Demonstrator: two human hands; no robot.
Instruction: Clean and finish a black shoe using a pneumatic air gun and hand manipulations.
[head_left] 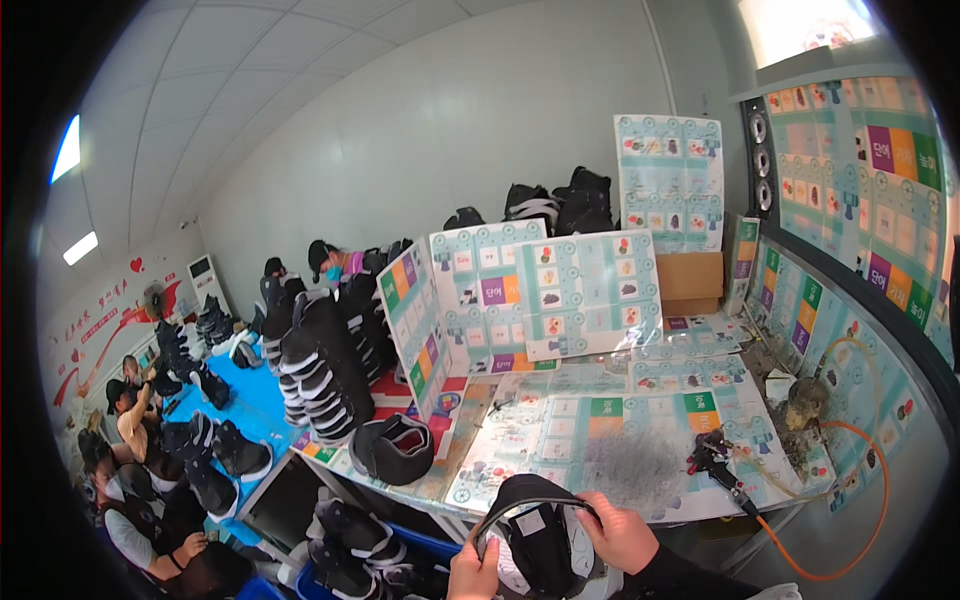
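At the bottom of the head view my left hand point(474, 574) and my right hand point(622, 531) both grip a black shoe upper point(532, 530) with a pale inner lining. The left hand pinches its rim on the left, the right hand holds the rim on the right. It is held just in front of the near edge of the worktable point(560, 440), which is covered with printed cardboard sheets. Another black upper point(392, 449) lies on the table to the left. A black handheld tool point(716, 458) on an orange hose rests on the table to the right.
Tall stacks of black uppers point(320, 365) stand at the table's left. Printed cardboard panels point(545, 290) stand upright at the back, with a brown box point(690, 280). The orange hose point(850, 560) loops at right. Several people point(135, 420) sit among black uppers on a blue mat at the left.
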